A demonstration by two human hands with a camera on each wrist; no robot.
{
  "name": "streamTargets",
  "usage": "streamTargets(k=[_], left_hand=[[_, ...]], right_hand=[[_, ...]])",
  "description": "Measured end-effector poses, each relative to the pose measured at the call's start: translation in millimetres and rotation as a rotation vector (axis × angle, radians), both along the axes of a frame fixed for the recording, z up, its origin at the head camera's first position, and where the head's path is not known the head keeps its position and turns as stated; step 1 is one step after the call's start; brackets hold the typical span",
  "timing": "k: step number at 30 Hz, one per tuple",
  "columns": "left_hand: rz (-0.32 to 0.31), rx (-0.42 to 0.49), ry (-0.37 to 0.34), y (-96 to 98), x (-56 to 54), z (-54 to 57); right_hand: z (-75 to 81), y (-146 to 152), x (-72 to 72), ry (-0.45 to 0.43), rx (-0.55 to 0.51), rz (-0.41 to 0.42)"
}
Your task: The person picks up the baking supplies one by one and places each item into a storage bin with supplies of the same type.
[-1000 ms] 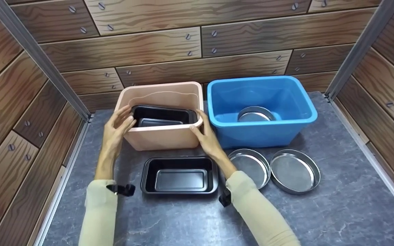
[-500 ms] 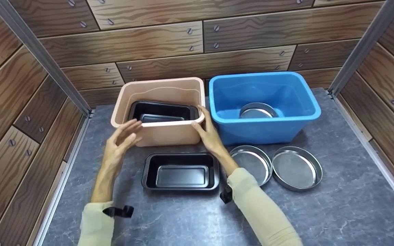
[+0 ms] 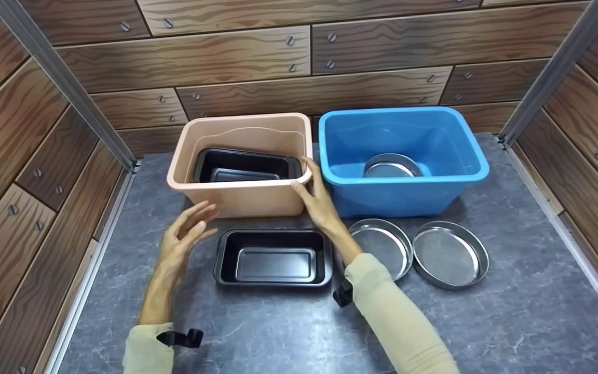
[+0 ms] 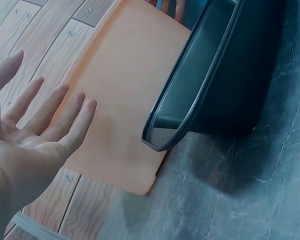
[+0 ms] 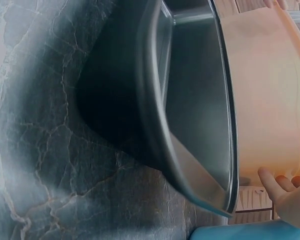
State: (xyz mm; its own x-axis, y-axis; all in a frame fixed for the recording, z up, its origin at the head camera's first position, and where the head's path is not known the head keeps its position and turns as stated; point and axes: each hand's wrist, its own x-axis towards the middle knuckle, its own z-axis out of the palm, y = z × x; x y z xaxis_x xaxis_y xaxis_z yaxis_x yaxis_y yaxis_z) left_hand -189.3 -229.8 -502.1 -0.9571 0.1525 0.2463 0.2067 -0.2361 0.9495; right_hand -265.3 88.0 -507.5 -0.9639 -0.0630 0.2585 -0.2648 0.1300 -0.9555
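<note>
My left hand [image 3: 185,234] hovers at the front left of a peach plastic bin [image 3: 242,200], holding nothing, its fingers spread and loosely bent. The left wrist view has its palm [image 4: 35,150] turned up beside the bin. At the bin's right front corner, my right hand [image 3: 322,205] grips with the thumb on the front and fingers along the right side at the rim. Inside the bin sit black loaf pans [image 3: 247,161], apparently nested, their lower part hidden by the front wall. Another black loaf pan [image 3: 275,265] lies on the table between my arms.
Right of the peach bin stands a blue bin [image 3: 387,197] with a round metal cake pan [image 3: 392,161] inside. Two more round pans are in front of it: a left one [image 3: 382,246], partly behind my right forearm, and a right one [image 3: 450,254]. Wood-patterned walls [image 3: 382,41] enclose the grey table.
My left hand has let go of the peach bin's left side and drawn back toward me. My right hand stays at the bin's right corner. The view has tilted slightly downward.
</note>
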Motion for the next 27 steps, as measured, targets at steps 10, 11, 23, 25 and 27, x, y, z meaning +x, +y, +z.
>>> streamTargets(k=[10,11,23,25,27], left_hand=[[-0.045,-0.123,-0.024,-11.1,12.7,-10.0],[-0.047,-0.144,-0.025,-13.2,13.8,-12.0],[-0.013,-0.197,-0.167,-27.0,27.7,-38.9],[-0.010,-0.183,-0.190,-27.1,30.0,-43.8],[-0.004,-0.171,-0.211,-27.4,31.7,-48.8]], right_hand=[[-0.2,-1.0,-1.1,-0.008,0.039,0.009],[-0.3,-1.1,-1.3,-0.006,0.041,0.008],[12.6,-2.2,9.6,0.007,-0.011,0.011],[22.2,-3.0,15.9,0.009,-0.034,0.017],[32.0,-4.0,22.7,-0.004,-0.043,0.019]])
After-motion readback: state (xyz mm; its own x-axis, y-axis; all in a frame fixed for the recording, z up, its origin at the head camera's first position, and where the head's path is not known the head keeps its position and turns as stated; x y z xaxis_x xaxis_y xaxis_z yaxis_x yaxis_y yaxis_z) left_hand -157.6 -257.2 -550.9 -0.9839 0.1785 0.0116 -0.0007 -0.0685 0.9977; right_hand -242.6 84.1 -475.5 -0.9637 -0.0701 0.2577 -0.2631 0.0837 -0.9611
